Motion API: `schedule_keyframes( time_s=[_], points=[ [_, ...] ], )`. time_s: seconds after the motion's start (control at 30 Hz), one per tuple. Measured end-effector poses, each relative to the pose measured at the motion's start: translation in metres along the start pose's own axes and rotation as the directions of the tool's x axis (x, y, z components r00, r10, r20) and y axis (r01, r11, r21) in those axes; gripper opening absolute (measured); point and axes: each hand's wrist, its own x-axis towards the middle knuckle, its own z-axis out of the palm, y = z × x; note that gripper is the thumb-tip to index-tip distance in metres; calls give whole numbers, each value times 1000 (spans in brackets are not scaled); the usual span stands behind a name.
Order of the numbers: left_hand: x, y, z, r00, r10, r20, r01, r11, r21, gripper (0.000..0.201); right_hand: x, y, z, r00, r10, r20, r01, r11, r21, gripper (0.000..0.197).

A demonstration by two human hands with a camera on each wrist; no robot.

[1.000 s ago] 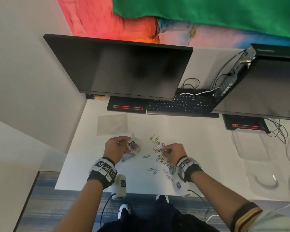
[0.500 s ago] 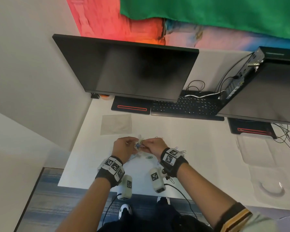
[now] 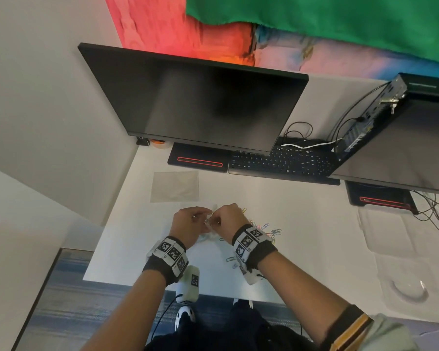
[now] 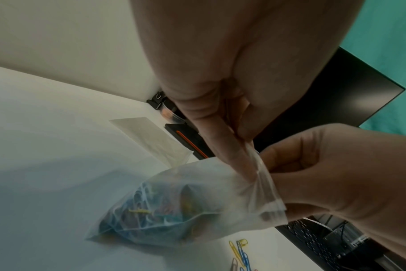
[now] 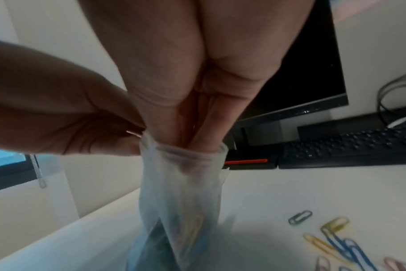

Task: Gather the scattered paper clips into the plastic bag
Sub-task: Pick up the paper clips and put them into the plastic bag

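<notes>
A small clear plastic bag (image 3: 206, 236) with several coloured paper clips in its bottom (image 4: 151, 210) hangs just above the white desk (image 3: 314, 236). My left hand (image 3: 188, 222) pinches the bag's rim (image 4: 252, 165) between thumb and finger and holds the mouth up. My right hand (image 3: 227, 217) has its bunched fingers (image 5: 197, 139) pushed down into the bag's mouth (image 5: 181, 152), pinched as on clips; the cloudy film blurs the tips. Loose paper clips (image 3: 266, 228) lie scattered on the desk just right of the hands, and show in the wrist views too (image 4: 240, 251) (image 5: 332, 236).
A flat clear plastic sheet (image 3: 175, 186) lies behind the hands. A dark monitor (image 3: 200, 105) and a keyboard (image 3: 281, 162) stand at the back, a second monitor (image 3: 403, 148) and cables (image 3: 431, 211) at right. Clear plastic packaging (image 3: 395, 269) lies at right.
My right hand left the clip pile, moved left to the bag and put its fingertips into the mouth. The left hand kept hold of the bag's rim.
</notes>
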Motion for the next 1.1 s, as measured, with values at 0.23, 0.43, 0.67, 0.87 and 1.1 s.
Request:
schedule_keyframes(
  time_s=[0.23,0.43,0.67,0.87,1.1],
  points=[
    [5,0,-9,1000,-10,-16,10,1000,-26,27,3,11,-32,1000,-2,8,-1,945,328,14],
    [1,-1,-19,999,-18,-42,16,998,-61,25,27,67,-14,997,76,-29,-75,997,32,30],
    [2,-3,-28,999,-39,-30,37,996,-87,21,5,125,30,977,61,206,25,921,-389,54],
    [5,-5,-25,1000,-22,-13,21,996,-84,26,-40,125,60,949,66,307,77,898,-433,69],
    [2,-2,-17,1000,-19,21,21,995,-96,25,-47,106,67,982,-35,186,114,895,-432,62]
  ],
)
